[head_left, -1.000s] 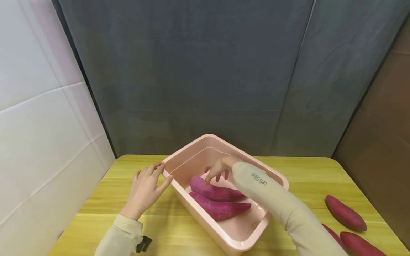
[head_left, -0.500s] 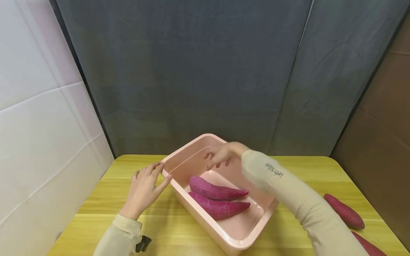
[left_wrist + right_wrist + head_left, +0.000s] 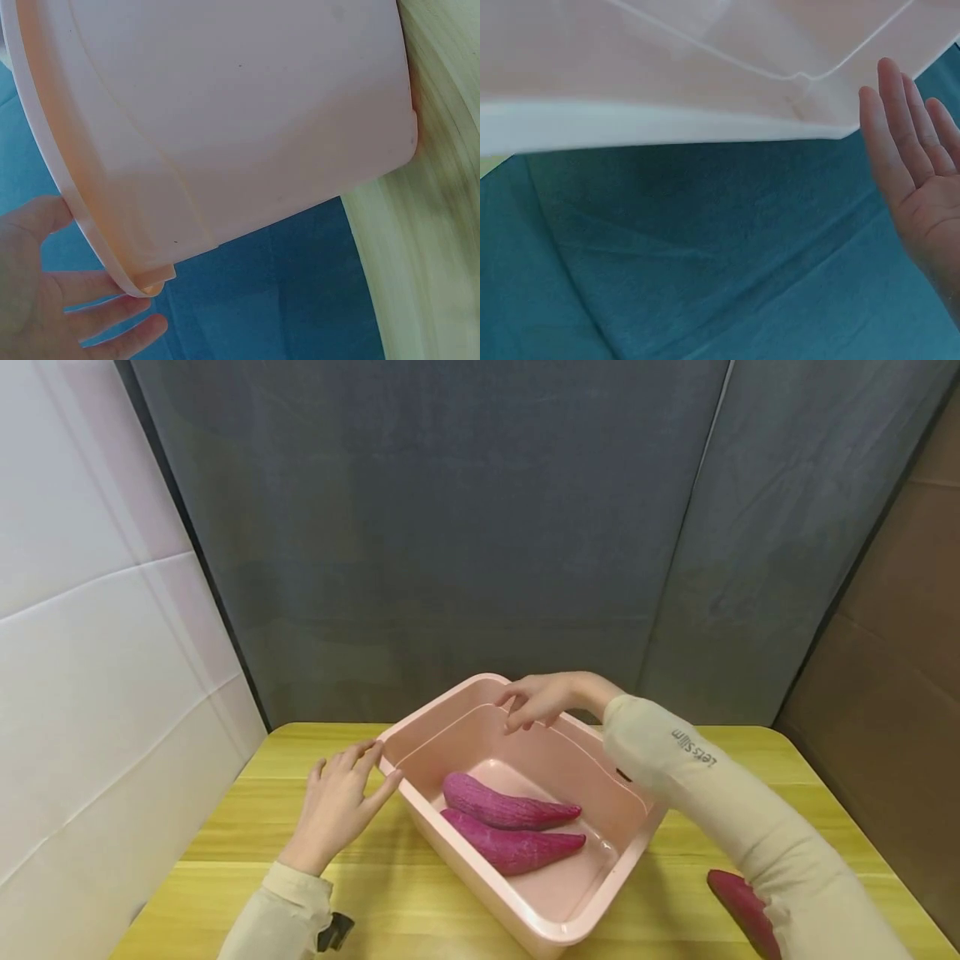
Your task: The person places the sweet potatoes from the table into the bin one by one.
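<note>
On the yellow table (image 3: 225,827) before the grey curtain, our left hand (image 3: 337,806) rests flat against the pink tub (image 3: 570,931) holding two sweet potatoes (image 3: 510,831), our empty right hand (image 3: 547,697) hangs loose above its far rim, so we judge another sweet potato (image 3: 738,902), right of the tub, needs fetching.

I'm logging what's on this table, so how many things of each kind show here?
Purple sweet potatoes in the pink tub: 2
Red sweet potatoes on the table, partly behind the right sleeve: 1
Pink tubs: 1
Total: 4
</note>
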